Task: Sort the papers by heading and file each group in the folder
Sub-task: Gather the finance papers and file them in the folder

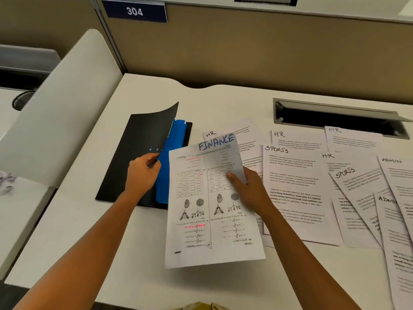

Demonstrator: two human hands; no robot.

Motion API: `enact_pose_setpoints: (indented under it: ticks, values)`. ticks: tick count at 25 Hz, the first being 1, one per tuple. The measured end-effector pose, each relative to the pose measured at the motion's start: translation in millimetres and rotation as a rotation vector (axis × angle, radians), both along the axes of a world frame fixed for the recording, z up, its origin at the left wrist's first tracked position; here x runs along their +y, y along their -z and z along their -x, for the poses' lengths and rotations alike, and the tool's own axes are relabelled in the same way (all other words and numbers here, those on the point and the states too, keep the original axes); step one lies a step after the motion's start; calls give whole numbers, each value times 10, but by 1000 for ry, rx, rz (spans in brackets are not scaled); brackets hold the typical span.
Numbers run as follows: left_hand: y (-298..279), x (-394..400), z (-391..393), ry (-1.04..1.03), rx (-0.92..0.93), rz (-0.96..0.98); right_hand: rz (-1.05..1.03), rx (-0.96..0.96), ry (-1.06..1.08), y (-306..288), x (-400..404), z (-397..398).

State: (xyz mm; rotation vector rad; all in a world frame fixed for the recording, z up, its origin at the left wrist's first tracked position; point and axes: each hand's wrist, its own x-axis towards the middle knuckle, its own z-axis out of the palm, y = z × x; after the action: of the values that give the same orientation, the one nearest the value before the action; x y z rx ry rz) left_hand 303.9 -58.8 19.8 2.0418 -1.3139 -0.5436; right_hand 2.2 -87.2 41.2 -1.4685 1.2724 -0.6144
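**Finance sheets on their way into the folder**

Paperwork nearest the person is the FINANCE sheets (212, 204), lifted off the desk (111, 253) and tilted toward the camera. The right hand (245, 189) pinches them at their right edge, thumb on the printed face and fingers behind; the grip sits in the upper half, so the lower part hangs free and sags a little. More than one sheet seems to be held, though I cannot count them.

Just left, the left hand (143, 173) grips the edge of a blue divider (169, 166) inside the black folder (125, 173), whose cover (154, 121) curls upward.

To do this step well, I judge the left hand should hold the pocket wide while the right leads the sheets' left edge in first, squared and level, so no corner catches on the divider.

Farther right, well apart from the folder, lie the remaining papers: a SPORTS sheet (295, 186), HR sheets (297, 139) and ADMIN sheets (395, 175), overlapping and not yet filed.
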Motion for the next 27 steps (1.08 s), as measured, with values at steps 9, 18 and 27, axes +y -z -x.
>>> enact_pose_setpoints:
  ticks: [9, 18, 27]
  values:
    - [-101, 91, -72, 38, 53, -59, -66, 171, 9, -141, -376, -438]
    - [-179, 176, -112, 85, 48, -117, 11, 250, 106, -204, -830, -685]
    - [-385, 90, -172, 141, 42, -216, 275, 359, 116, -10, -805, -779]
